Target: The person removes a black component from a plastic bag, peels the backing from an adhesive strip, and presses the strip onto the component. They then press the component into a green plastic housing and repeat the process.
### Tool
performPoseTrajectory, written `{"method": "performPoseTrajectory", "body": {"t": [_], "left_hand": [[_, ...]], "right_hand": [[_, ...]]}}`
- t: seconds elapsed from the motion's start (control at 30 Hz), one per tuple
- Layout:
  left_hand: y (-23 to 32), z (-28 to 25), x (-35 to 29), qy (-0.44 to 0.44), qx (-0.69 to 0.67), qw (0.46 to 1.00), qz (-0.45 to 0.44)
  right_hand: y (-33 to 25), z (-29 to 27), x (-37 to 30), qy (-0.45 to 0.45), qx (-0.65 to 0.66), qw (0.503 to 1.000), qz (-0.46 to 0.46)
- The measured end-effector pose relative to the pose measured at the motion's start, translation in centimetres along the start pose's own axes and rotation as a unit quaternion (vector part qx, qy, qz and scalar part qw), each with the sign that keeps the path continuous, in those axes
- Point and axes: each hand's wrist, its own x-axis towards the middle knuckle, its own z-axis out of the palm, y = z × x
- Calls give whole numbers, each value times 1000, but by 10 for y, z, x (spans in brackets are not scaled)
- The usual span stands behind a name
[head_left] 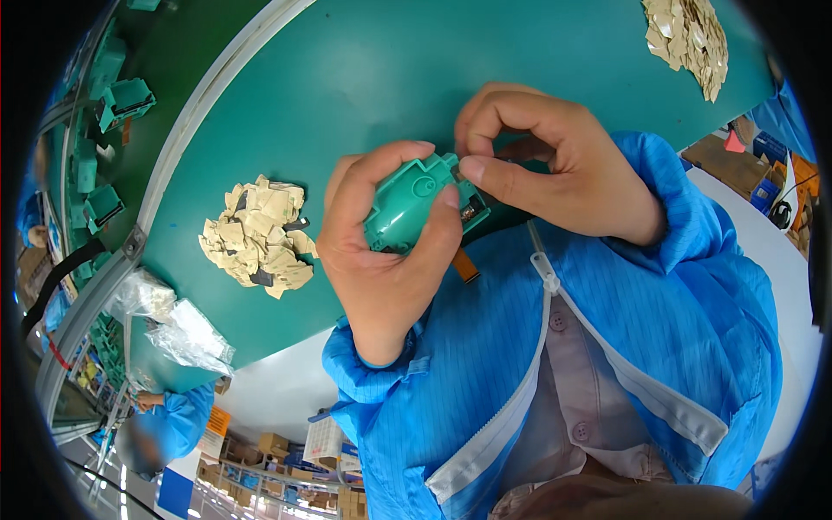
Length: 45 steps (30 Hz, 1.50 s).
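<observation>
My left hand (381, 251) is closed round a green plastic housing (407, 204), thumb on the near side and fingers over the far side. A short orange ribbon cable (465, 265) hangs from the housing's lower edge, and some small electronic parts show in its open right end. At that end my right hand (555, 160) has thumb and forefinger pinched together, touching or nearly touching the housing's rim. Whatever lies between those fingertips is hidden or too small to make out. Both hands are above the green tabletop (373, 78).
A pile of beige paper pieces (256, 234) with dark bits lies left of my hands; another beige pile (687, 43) lies at the far right. Clear plastic bags (186, 334) rest at the left edge. Beyond a metal rail (186, 130) stand several green housings (126, 102). Co-workers in blue sit nearby.
</observation>
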Motion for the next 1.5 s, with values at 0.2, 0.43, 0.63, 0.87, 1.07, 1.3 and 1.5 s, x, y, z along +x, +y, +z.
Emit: {"method": "performPoseTrajectory", "body": {"t": [0.2, 0.43, 0.63, 0.87, 1.07, 1.3, 1.5], "left_hand": [[0, 0, 0, 2, 5, 1000, 2], [2, 2, 0, 0, 12, 1000, -1], [3, 4, 2, 4, 23, 1000, 3], [1, 7, 3, 4, -12, 1000, -18], [-3, 5, 3, 0, -30, 999, -32], [-5, 7, 2, -9, -92, 994, -62], [-10, 9, -1, 0, -214, 972, -94]], "right_hand": [[-3, 0, 0, -1, 17, 1000, 12], [-1, -1, 0, 2, 6, 1000, 9], [-4, -5, 0, -14, 0, 1000, 10], [-1, -5, 0, 7, 1, 1000, -1], [-6, -10, -1, -38, -15, 999, 26], [-5, -14, -1, -49, -18, 998, 36], [-3, -20, 1, -66, 82, 992, 68]]}}
